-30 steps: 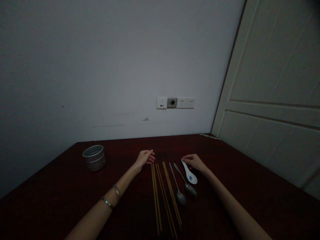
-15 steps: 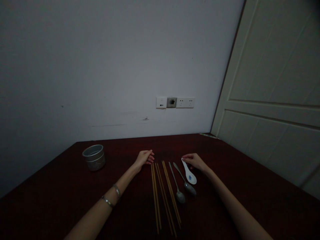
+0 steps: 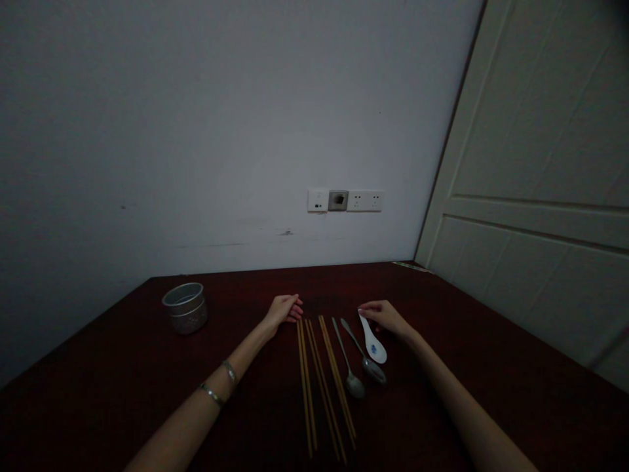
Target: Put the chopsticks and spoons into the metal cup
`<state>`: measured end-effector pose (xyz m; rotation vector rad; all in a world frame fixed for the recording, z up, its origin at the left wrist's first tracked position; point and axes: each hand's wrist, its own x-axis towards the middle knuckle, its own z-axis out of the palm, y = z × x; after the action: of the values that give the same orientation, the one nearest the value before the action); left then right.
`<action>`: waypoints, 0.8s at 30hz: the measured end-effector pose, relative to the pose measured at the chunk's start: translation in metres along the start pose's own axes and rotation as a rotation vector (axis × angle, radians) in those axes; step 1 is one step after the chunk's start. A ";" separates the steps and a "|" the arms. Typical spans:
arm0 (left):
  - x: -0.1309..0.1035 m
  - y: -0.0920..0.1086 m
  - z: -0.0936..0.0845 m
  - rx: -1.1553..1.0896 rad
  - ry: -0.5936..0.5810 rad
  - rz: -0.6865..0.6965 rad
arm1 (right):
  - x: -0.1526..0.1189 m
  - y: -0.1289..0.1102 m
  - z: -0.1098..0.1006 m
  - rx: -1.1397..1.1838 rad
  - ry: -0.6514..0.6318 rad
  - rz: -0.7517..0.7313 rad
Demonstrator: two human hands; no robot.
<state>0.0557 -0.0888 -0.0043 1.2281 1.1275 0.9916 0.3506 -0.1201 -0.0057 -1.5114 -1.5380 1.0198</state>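
My right hand (image 3: 386, 316) pinches the handle end of a white Chinese soup spoon (image 3: 372, 339) with a blue mark in its bowl. The spoon's bowl points toward me, low at the table. Left of it lie two metal spoons, a nearer-to-hand one (image 3: 373, 370) and a slimmer one (image 3: 354, 385). Several wooden chopsticks (image 3: 325, 392) lie side by side in loose pairs, pointing away from me. Just beyond their far ends on the left rests my left hand (image 3: 285, 309), fingers loosely bent and slightly apart, holding nothing. Two bracelets circle the left forearm.
A round metal container (image 3: 187, 313) stands at the left on the dark red table (image 3: 246, 288). Behind the table is a pale wall (image 3: 221, 131) with a row of sockets (image 3: 364, 201). A panelled door (image 3: 540, 164) borders the right side.
The handle end of the soup spoon has shifted very slightly to the right with my right fingertips. My left hand and the other utensils stay in place.
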 end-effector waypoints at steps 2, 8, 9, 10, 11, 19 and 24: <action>0.000 0.000 0.000 0.000 -0.001 -0.001 | 0.000 0.000 0.000 -0.003 0.000 -0.008; 0.000 -0.001 -0.002 -0.001 -0.007 0.001 | 0.001 0.003 -0.002 -0.025 -0.015 -0.018; 0.000 -0.002 -0.002 -0.002 -0.007 0.001 | 0.001 0.003 -0.002 -0.031 -0.019 -0.021; 0.001 -0.003 -0.002 -0.002 -0.007 0.002 | 0.001 0.003 -0.003 -0.037 -0.019 -0.027; 0.001 -0.003 -0.003 -0.001 -0.005 0.002 | 0.001 0.003 -0.004 -0.045 -0.012 -0.034; -0.015 0.047 0.003 0.149 0.101 0.218 | 0.006 0.021 -0.019 -0.413 0.420 -0.258; -0.057 0.117 -0.015 0.389 0.278 0.643 | 0.012 0.043 -0.020 -0.650 0.402 -0.307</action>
<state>0.0334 -0.1306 0.1179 1.8782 1.1991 1.5033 0.3855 -0.1077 -0.0367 -1.6862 -1.8070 0.0129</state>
